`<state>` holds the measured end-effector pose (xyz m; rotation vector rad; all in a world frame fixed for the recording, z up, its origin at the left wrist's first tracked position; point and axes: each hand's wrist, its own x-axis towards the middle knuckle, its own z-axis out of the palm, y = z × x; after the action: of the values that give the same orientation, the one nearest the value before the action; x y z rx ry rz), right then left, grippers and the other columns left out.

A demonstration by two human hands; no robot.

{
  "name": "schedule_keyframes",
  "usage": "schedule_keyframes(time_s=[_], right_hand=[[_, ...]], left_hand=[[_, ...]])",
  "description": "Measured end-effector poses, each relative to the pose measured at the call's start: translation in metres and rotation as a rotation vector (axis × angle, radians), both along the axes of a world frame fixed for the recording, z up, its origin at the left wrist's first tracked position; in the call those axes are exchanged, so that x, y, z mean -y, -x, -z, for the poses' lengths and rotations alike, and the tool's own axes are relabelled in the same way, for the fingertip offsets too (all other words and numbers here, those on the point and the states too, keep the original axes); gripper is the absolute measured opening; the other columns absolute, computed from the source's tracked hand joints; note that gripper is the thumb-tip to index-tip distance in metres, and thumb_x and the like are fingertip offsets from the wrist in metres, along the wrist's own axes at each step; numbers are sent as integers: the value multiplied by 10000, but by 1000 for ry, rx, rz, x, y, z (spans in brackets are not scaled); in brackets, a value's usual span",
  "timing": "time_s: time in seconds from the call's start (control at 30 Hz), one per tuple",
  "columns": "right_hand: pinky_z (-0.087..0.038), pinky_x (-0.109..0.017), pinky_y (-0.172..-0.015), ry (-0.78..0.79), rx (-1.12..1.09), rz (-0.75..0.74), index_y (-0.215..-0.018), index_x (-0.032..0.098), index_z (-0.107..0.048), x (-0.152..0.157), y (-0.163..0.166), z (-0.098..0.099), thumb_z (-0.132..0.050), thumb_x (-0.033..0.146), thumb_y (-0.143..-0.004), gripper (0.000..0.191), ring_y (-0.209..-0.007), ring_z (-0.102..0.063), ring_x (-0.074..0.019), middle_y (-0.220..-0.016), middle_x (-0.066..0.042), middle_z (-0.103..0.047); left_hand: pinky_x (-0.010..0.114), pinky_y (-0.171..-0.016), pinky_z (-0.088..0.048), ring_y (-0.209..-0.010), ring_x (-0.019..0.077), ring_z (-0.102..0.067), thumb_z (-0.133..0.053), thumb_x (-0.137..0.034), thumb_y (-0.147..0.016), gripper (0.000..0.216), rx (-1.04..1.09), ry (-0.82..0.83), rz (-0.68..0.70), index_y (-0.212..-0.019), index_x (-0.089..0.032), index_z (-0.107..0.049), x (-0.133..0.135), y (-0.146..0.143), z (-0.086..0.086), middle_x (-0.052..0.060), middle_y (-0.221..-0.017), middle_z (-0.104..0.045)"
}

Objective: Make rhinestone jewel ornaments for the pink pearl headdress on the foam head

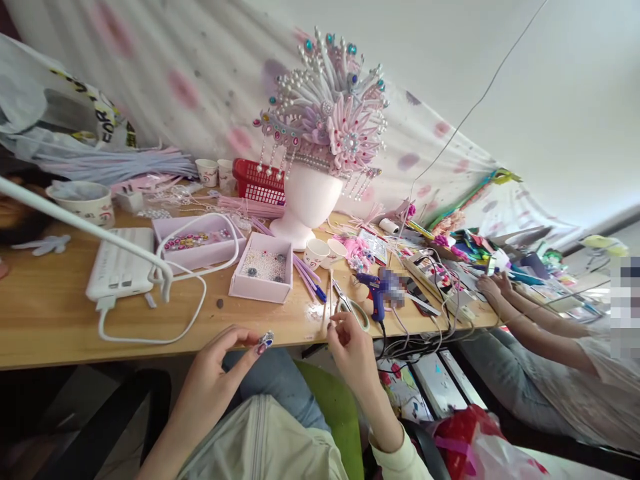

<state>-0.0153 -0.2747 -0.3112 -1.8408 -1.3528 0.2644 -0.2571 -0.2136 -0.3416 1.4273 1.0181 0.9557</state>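
wooden counter (50, 313) runs across in front of us, crowded with craft bits, a spotted sheet hanging behind it. our left hand (213, 367) sits below the counter's near edge, thumb and forefinger pinched on a small jewel (265, 341), purple with a silvery rim, held up at the fingertips. the jewel points toward our right hand (353, 350), which is apart from it on the right, level with it. its fingers are curled in with the thumb against them. whether they grip anything we cannot tell. the left hand is plainly the nearer of the two to the jewel.

just past the right hand lie scissors (350, 305) and a blue glue gun (376, 288) with its cord trailing off the edge. further in stand a pink box (257, 293) of beads and two paper cups (317, 253). behind them a white stand (306, 200) carries a pink pearl headdress (327, 113). a white power bank (120, 267) lies to the left. far right, another person's hand (493, 287) rests on the counter.
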Motion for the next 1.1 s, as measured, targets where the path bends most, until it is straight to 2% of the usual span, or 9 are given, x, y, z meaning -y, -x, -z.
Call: schedule_keyframes(time_s=[0.17,0.3,0.4,0.5,0.57,0.7,0.83,0.97,1.1], right_hand=[[-374,-246,-361,-80,-396,59,-944,139,-671,-4,-1,-10,-467,359,-826,322,-376,-405,-119,-520,60,-480],[-474,-269,-402,-208,-560,108,-869,148,-688,5,0,-24,-568,515,-824,389,-503,-575,-158,-673,-40,-641],[-487,-256,-417,-309,-533,257,-792,169,-650,21,3,-32,-744,586,-760,429,-520,-605,-168,-637,-35,-651],[-380,-197,-363,-470,-312,552,-709,203,-560,38,8,-38,-864,524,-684,443,-415,-485,-101,-527,57,-534],[-351,-190,-352,-606,-209,633,-668,223,-485,45,13,-41,-884,468,-688,469,-390,-457,-82,-524,76,-515],[-429,-208,-375,-803,-229,447,-787,243,-472,46,27,-40,-845,352,-783,388,-336,-509,-108,-468,109,-539],[-545,-232,-465,-739,-220,291,-1095,190,-591,39,44,-27,-746,294,-890,277,-459,-666,-150,-600,34,-701],[-598,-257,-535,-616,-278,141,-945,183,-651,32,57,-13,-672,271,-945,91,-586,-732,-172,-723,-38,-770],[-587,-262,-524,-629,-419,-23,-924,205,-621,30,65,-7,-581,248,-1000,96,-623,-727,-172,-752,-30,-769]], left_hand=[[364,-944,-500,-1019,274,-691,-703,-481,-822,256,12,-1,2,-914,-242,-715,-1,-1,4,52,-1005,-757],[362,-937,-500,-1015,276,-695,-714,-490,-809,270,11,5,3,-914,-241,-724,-2,-1,3,48,-986,-761],[357,-921,-496,-1026,276,-686,-716,-501,-801,282,6,24,-9,-910,-241,-723,-1,-1,0,47,-989,-756],[343,-885,-495,-1003,263,-679,-706,-496,-808,275,22,25,-33,-899,-237,-713,0,-2,-3,45,-987,-745],[332,-878,-494,-993,252,-676,-702,-478,-814,258,42,19,-44,-894,-232,-708,1,-3,-4,43,-981,-740],[309,-874,-509,-973,228,-677,-721,-433,-816,217,98,33,-48,-883,-226,-705,5,-5,-6,34,-957,-736],[293,-848,-555,-917,212,-703,-749,-392,-796,198,225,94,-23,-869,-214,-703,13,-11,-14,35,-912,-751],[306,-857,-585,-914,223,-732,-743,-371,-794,182,265,102,-9,-859,-205,-707,19,-22,-26,53,-923,-776],[305,-839,-594,-889,225,-744,-720,-367,-815,166,206,54,-26,-864,-208,-713,20,-33,-31,52,-907,-783]])
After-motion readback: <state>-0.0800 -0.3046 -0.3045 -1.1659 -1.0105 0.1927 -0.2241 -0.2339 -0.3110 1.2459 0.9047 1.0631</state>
